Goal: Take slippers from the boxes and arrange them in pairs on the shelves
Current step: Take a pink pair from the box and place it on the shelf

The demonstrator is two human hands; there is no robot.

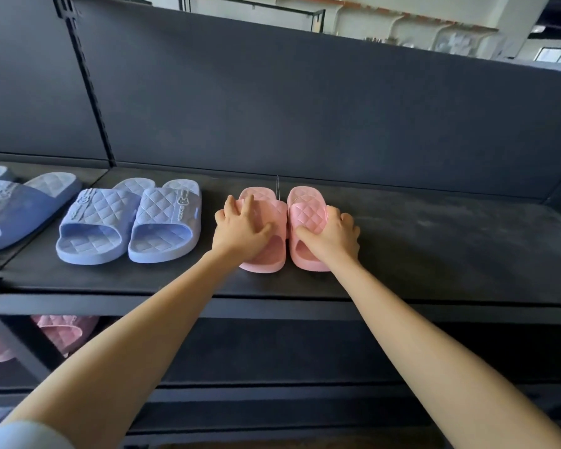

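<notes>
Two pink quilted slippers stand side by side, touching, on the dark upper shelf (434, 247). My left hand (240, 226) grips the strap of the left pink slipper (266, 254), fingers over the top and thumb at the inner side. My right hand (332, 233) grips the strap of the right pink slipper (305, 210) in the same way. A thin plastic tag tie sticks up between the two heels. To their left stands a pair of light blue quilted slippers (130, 222), toes toward me.
A darker blue slipper (17, 209) and part of another lie at the shelf's far left. On the lower shelf at left lie pink slippers (62, 332). A slotted upright post (88, 85) divides the dark back panel. Bare shelf stretches to the right of my hands.
</notes>
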